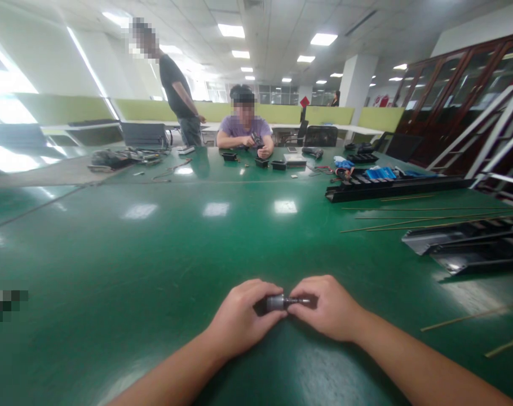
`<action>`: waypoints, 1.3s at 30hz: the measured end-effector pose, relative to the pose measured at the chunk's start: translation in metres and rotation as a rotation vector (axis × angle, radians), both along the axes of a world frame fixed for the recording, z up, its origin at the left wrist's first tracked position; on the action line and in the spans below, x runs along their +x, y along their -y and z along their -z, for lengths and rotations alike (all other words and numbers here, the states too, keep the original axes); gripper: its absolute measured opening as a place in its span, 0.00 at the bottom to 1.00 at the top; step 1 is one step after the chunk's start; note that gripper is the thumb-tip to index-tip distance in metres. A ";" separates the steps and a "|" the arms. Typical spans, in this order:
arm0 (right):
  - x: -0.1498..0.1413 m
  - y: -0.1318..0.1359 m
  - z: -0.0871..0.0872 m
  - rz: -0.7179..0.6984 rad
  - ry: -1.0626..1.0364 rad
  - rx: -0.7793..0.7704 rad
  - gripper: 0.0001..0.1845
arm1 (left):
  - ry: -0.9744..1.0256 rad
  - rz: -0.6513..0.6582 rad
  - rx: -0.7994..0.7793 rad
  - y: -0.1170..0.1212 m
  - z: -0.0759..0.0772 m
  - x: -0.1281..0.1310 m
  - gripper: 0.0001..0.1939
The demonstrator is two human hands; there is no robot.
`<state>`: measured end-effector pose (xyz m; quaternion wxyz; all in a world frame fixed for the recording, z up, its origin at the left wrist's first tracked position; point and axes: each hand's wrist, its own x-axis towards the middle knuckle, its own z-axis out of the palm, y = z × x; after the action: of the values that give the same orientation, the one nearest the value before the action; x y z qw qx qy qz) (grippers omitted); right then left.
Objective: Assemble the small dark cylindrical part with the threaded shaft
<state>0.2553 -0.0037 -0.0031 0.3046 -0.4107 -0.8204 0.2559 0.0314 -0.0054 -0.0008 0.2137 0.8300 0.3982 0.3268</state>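
Note:
Close in front of me, a small grey metal cylinder with a thin shaft is held level just over the green table. Thumb and fingers of my left hand wrap around its thick end. My right hand pinches the thin shaft, whose bright tip points right between thumb and forefinger. My fingers cover parts of the cylinder, so its exact kind cannot be made out.
Black metal channels lie at right, with thin brass-coloured rods near them. Another long black channel carries blue items. Across the table a seated person handles small black parts; another person stands behind. A ladder leans at far right.

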 end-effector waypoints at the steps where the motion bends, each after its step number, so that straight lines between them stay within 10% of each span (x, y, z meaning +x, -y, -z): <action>1: 0.000 0.000 0.000 -0.001 0.001 -0.001 0.03 | 0.000 -0.002 -0.001 0.000 0.000 0.000 0.13; 39: 0.003 -0.001 -0.006 0.056 0.015 -0.016 0.04 | 0.012 -0.070 -0.055 -0.001 -0.001 -0.001 0.19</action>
<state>0.2578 -0.0031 0.0025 0.3023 -0.4377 -0.8088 0.2508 0.0307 -0.0042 0.0007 0.2275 0.8073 0.4347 0.3280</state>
